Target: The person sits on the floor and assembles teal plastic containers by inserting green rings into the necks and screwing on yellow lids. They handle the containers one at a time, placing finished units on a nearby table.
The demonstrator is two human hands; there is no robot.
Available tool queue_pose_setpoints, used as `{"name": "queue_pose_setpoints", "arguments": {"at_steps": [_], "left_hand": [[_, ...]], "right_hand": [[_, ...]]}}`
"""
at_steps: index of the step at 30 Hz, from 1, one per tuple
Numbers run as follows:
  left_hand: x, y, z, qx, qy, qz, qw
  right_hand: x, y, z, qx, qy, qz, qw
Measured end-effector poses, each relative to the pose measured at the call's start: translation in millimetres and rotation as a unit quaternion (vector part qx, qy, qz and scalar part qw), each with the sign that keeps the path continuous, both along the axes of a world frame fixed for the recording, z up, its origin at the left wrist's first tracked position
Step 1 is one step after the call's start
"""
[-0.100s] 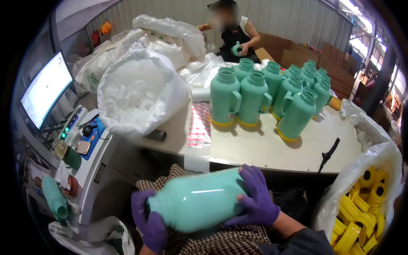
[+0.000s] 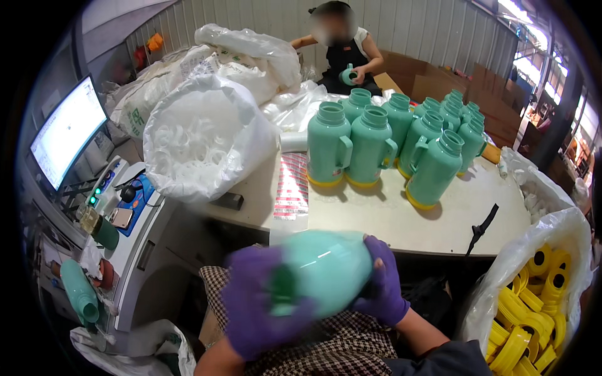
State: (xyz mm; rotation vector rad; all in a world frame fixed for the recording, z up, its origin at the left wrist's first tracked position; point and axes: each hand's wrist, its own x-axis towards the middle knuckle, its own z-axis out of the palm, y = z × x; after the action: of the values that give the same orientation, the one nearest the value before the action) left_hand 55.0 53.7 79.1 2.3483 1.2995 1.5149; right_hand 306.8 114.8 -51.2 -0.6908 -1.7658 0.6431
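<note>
Over my lap I hold a pale green thermos flask shell (image 2: pixel 332 269) on its side, its open mouth turned left toward me. My left hand (image 2: pixel 257 301), in a purple glove and blurred by motion, is closed round the mouth end. At the other end my right hand (image 2: pixel 387 285), gloved in purple too, grips the base, fingers partly hidden. The shell shows no handle and no yellow base. On the table beyond stand several green thermos flasks (image 2: pixel 327 144) with handles and yellow bases. A strip of red-and-white labels (image 2: pixel 291 188) lies left of them.
At left are a sack of clear plastic rings (image 2: pixel 191 147), a monitor (image 2: pixel 69 131) and another green shell (image 2: pixel 79 291). A bag of yellow plastic parts (image 2: pixel 523 316) stands right. A black strap (image 2: pixel 481 230) hangs over the table edge. Across the table, a co-worker (image 2: pixel 345 56) holds a green piece.
The shell has turned, so its mouth now faces more toward me. My left hand has moved right and up, round the mouth end; my right hand stays at the base.
</note>
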Motion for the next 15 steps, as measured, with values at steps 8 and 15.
{"name": "queue_pose_setpoints", "arguments": {"at_steps": [8,15], "left_hand": [[45.6,3.9,-52.7,-0.036,-0.021,-0.274,0.961],[-98.3,-128.3,-209.6,-0.173,-0.088,0.112,0.974]], "right_hand": [[99.0,68.9,-132.2,-0.044,0.001,-0.422,0.905],[252.7,256.8,-161.1,0.136,-0.207,-0.519,0.818]]}}
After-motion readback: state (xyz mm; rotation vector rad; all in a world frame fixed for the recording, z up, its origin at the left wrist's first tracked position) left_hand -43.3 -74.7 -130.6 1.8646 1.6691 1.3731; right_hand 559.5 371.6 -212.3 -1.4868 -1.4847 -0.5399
